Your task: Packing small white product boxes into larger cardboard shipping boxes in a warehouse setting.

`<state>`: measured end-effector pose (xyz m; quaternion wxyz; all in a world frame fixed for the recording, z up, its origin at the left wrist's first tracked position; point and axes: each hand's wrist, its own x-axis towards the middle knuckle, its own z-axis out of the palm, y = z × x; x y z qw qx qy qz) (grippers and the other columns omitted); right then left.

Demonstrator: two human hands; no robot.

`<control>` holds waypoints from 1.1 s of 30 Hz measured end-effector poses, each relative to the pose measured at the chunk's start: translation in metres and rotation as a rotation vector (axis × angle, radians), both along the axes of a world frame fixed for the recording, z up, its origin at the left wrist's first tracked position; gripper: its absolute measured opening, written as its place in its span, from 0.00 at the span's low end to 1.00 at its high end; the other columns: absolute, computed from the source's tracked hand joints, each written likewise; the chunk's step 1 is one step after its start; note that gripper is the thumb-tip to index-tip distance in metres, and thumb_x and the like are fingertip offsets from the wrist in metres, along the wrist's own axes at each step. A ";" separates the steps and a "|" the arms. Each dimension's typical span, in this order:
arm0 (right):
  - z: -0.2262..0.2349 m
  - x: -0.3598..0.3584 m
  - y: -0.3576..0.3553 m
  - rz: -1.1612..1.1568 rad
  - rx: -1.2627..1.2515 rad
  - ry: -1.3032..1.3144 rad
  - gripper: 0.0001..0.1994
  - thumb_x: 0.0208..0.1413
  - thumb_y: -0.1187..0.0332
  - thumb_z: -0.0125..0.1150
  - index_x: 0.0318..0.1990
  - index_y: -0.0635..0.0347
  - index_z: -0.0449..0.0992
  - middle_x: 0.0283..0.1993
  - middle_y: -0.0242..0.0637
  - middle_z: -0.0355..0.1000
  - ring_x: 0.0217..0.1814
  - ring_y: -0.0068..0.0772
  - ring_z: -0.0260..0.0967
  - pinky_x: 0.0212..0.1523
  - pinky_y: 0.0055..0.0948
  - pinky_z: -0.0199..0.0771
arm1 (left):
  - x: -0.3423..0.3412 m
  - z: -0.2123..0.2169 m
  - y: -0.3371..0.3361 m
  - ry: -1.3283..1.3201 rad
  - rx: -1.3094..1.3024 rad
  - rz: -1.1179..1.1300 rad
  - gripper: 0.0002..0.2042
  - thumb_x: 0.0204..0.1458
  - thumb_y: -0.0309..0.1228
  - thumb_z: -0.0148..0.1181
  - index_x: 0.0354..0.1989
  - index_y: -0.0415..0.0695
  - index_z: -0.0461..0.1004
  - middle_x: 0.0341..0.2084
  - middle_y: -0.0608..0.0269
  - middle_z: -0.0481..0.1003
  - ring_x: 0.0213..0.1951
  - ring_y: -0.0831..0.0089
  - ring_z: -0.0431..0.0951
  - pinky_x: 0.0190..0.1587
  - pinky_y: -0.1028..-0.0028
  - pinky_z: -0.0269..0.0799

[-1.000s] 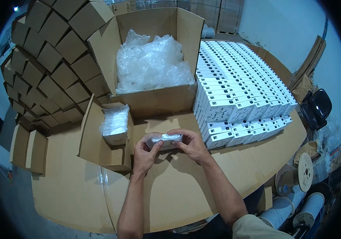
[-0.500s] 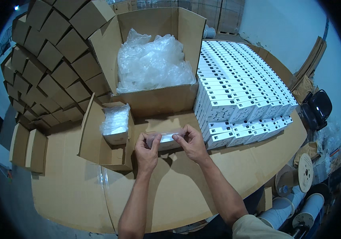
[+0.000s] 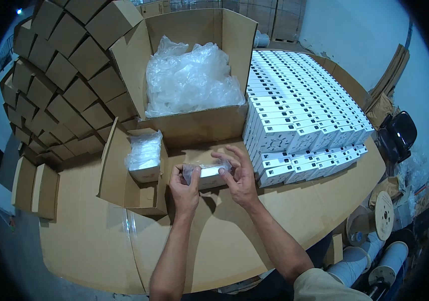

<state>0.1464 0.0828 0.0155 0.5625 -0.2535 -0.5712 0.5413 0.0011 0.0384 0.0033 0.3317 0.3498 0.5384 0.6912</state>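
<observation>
A small white box (image 3: 211, 176) in a clear plastic bag is held just above the cardboard-covered table. My left hand (image 3: 184, 188) is closed on its left end, with the thumb on the near side and the bag bunched beneath it. My right hand (image 3: 240, 180) has its thumb against the right end, while the fingers arch over the far side, partly raised and spread. To the left stands an open carton (image 3: 141, 196) with a row of bagged white boxes (image 3: 144, 154) inside. The undersides of my fingers are hidden.
Behind my hands, a large open carton (image 3: 194, 120) holds loose clear plastic bags (image 3: 192, 80). Stacked white boxes (image 3: 279, 140) fill the right side. Brown cartons (image 3: 76, 93) are piled at the left, with two small ones (image 3: 44, 190) nearby. Cable spools (image 3: 384, 215) sit on the lower right.
My right hand has opened somewhat, its fingers lifting off the plastic and spreading. More of the white box's face now shows. My left hand keeps its grip.
</observation>
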 end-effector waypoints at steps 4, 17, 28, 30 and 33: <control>-0.008 0.013 0.006 0.049 0.153 -0.070 0.19 0.59 0.83 0.55 0.58 0.62 0.73 0.62 0.46 0.71 0.63 0.34 0.69 0.65 0.33 0.65 | 0.003 0.004 0.000 0.020 -0.027 0.005 0.10 0.59 0.31 0.66 0.39 0.41 0.71 0.31 0.69 0.74 0.33 0.83 0.71 0.37 0.78 0.69; -0.004 0.013 0.004 0.000 -0.018 -0.280 0.12 0.56 0.77 0.58 0.47 0.61 0.81 0.40 0.30 0.79 0.36 0.16 0.71 0.38 0.20 0.72 | 0.004 0.007 -0.001 0.109 0.103 0.057 0.13 0.58 0.27 0.65 0.46 0.40 0.68 0.41 0.62 0.73 0.39 0.78 0.74 0.44 0.75 0.71; -0.005 0.016 0.006 -0.034 0.005 -0.339 0.13 0.54 0.76 0.58 0.47 0.63 0.80 0.38 0.29 0.79 0.34 0.14 0.70 0.34 0.19 0.71 | 0.008 0.013 -0.016 1.233 0.363 0.359 0.18 0.50 0.23 0.67 0.50 0.50 0.76 0.46 0.69 0.76 0.55 0.62 0.69 0.60 0.58 0.63; -0.008 0.016 0.008 -0.044 0.029 -0.358 0.12 0.54 0.76 0.58 0.47 0.63 0.80 0.37 0.29 0.78 0.33 0.14 0.70 0.34 0.19 0.70 | 0.012 0.022 -0.020 1.385 0.305 0.256 0.16 0.49 0.25 0.68 0.47 0.54 0.80 0.46 0.74 0.79 0.55 0.65 0.70 0.64 0.57 0.61; -0.011 0.012 0.008 -0.081 0.062 -0.307 0.12 0.54 0.75 0.59 0.46 0.63 0.79 0.35 0.29 0.78 0.31 0.14 0.69 0.32 0.19 0.70 | 0.014 0.024 -0.016 1.342 0.274 0.217 0.15 0.50 0.28 0.68 0.48 0.52 0.80 0.45 0.72 0.80 0.53 0.65 0.72 0.67 0.54 0.57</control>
